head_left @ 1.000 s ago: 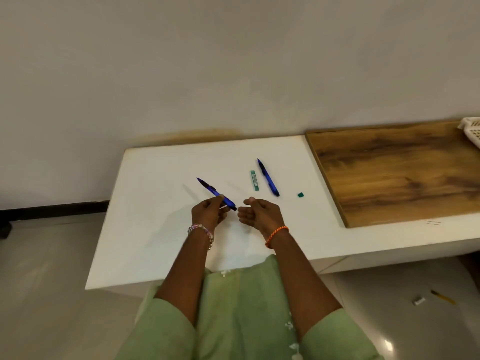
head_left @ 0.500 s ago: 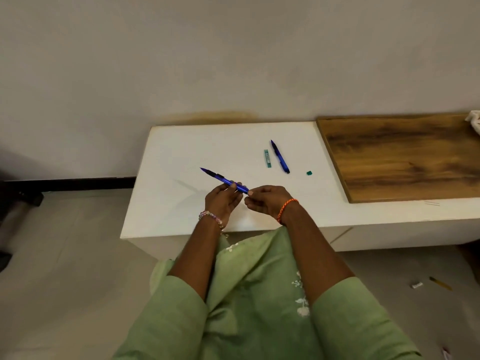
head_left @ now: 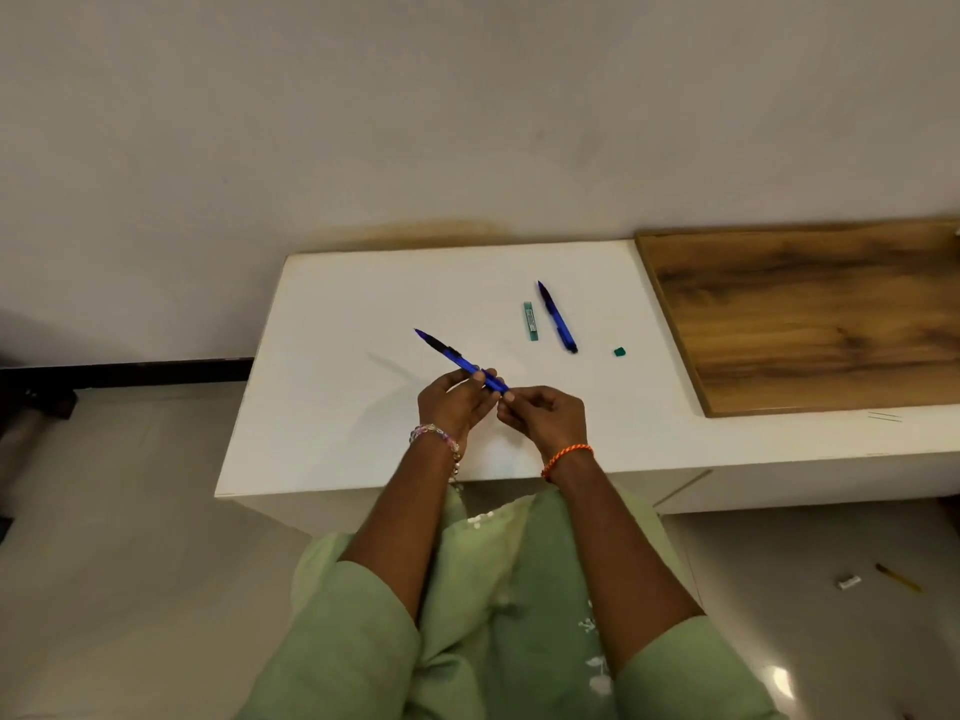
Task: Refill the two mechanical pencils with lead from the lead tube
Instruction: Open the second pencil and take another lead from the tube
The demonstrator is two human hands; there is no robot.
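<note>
Two blue mechanical pencils are out: one (head_left: 461, 361) is held above the white table (head_left: 332, 356), slanting up and away to the left with its dark tip free in the air, and the other pencil (head_left: 557, 318) lies flat further back, tip pointing away. Just to the left of that lying pencil, close but apart, sits one green lead tube (head_left: 530, 321), and off to the right, well apart, one small green cap (head_left: 619, 351). The left hand (head_left: 452, 405) is curled around the near end of the raised pencil, fingers and thumb closed on the barrel. The right hand (head_left: 545, 415) is pinched shut at that same near end; whether its fingertips (head_left: 508, 396) hold a lead or only touch the pencil's end is too small to make out. The end of the pencil itself is hidden between the two hands. One wooden board (head_left: 810, 314) covers the right part of the surface, and its far right side is cut off by the frame. The hands hover near the table's front edge, with plenty of bare white surface to the left and between them and the lying pencil. Down on the floor at the right lie one small white piece (head_left: 848, 583) and one yellowish stick (head_left: 897, 577), neither clear enough to name.
</note>
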